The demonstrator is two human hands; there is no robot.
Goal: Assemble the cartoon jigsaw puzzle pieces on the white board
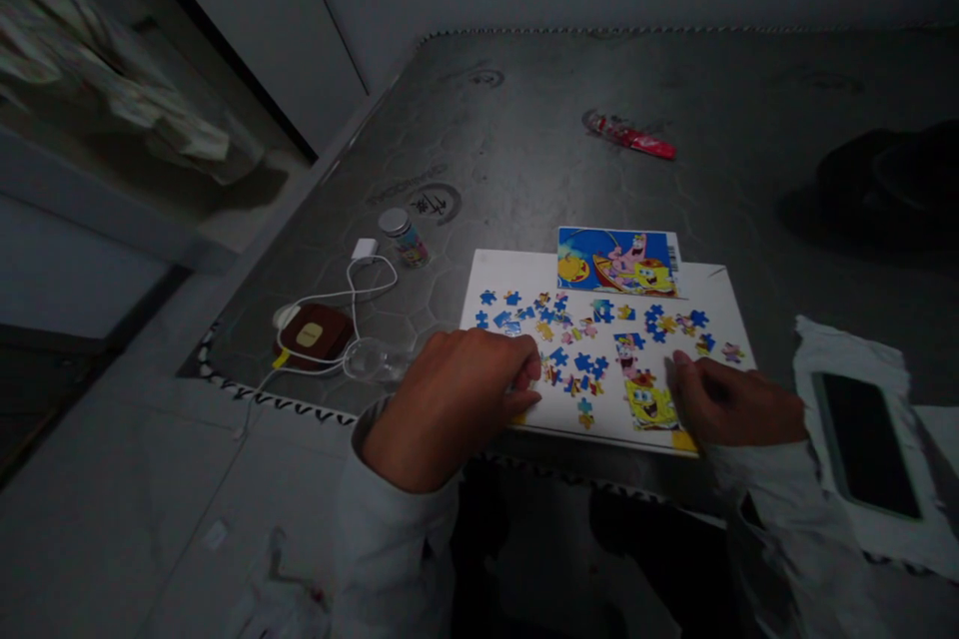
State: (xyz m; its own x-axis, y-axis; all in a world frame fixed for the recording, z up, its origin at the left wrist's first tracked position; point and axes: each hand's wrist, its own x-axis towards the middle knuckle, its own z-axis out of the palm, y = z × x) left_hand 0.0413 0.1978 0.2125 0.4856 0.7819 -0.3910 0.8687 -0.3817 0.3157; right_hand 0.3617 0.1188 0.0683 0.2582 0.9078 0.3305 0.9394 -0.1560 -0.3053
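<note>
My left hand (474,381) is over the left part of a white board (509,265), its fingers curled and the thumb apart from the forefinger. No piece shows between them; loose blue jigsaw pieces (590,363) lie just beyond the fingertips. My right hand (730,401) rests at the board's right front, fingers bent and apart, holding nothing that I can see. Its fingertips are beside a joined group of jigsaw pieces (650,402) with a yellow cartoon face and a pink figure. A picture card (618,262) of the cartoon lies at the board's far edge.
Left on the dark table (516,150) are a small jar (405,238), a white cable (356,290), a brown box (311,331) and a clear plastic object (373,359). A red wrapper (633,136) lies farther back. A phone (867,444) sits on cloth or tissue at right.
</note>
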